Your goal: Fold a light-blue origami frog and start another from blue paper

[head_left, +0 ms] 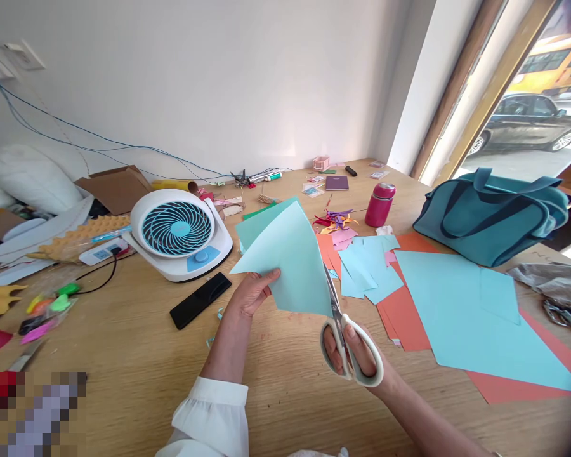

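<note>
My left hand [253, 293] pinches the lower left edge of a light blue sheet of paper [295, 266], thumb on top. The sheet is raised above the table and bends upward. My right hand [356, 352] has its thumb and fingers through the white handles of a pair of scissors [341, 339]. Their blades stand at the sheet's right edge, partly hidden by the paper. Right of the scissors lie several cut light blue pieces [368, 263] on orange-red paper [406, 324]. A large light blue sheet [461, 311] rests farther right.
A white fan [178, 235] and a black phone [200, 300] are on the left. Beyond the paper stand a red flask [380, 204] and a teal bag [490, 219]. Colourful paper strips [335, 220] lie behind the sheet. Keys [566, 315] sit at the right edge.
</note>
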`<state>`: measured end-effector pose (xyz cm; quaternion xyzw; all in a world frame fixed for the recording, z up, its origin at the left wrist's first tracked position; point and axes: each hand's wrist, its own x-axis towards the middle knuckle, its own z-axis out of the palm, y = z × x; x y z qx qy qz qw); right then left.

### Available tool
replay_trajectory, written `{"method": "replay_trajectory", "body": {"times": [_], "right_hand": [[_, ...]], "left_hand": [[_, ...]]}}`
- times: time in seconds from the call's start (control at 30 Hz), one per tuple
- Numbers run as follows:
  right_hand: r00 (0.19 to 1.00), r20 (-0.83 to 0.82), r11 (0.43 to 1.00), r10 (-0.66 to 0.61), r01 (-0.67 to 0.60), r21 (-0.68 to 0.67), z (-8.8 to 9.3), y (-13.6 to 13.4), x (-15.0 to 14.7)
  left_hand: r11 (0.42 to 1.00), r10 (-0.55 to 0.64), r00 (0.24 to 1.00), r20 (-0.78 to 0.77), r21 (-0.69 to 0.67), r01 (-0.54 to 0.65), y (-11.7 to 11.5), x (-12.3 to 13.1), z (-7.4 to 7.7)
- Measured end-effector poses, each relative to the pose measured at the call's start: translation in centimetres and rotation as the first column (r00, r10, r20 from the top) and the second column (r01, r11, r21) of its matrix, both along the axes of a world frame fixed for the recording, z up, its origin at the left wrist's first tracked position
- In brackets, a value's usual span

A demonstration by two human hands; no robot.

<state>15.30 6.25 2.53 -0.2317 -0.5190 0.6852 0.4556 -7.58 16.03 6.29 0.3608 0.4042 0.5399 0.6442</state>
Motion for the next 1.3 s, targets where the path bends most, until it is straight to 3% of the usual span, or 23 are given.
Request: {"method": "replay_trajectory", "body": {"times": [0.4,0.83,1.3], "right_hand": [[1.0,0.017,1.0,-0.006,0.006,0.03,0.0,0.2,0.0],[0.998,-0.049,1.0,-0.027,0.027,-0.014,-0.2,0.4,-0.3],[0.997,0.014,0.997,-0.072,0.072,0.022,1.0,0.5,-0.1]], "left_hand": [[0.999,-0.047,0.999,-0.022,-0.027,0.046,-0.1,0.3,-0.1],[1.0,-0.01,1.0,-0.027,-0.022,0.009,-0.2,0.4,0.2],[1.0,-0.012,0.998,-0.059,0.008,0.012,-0.3,0.8,0.2]]}}
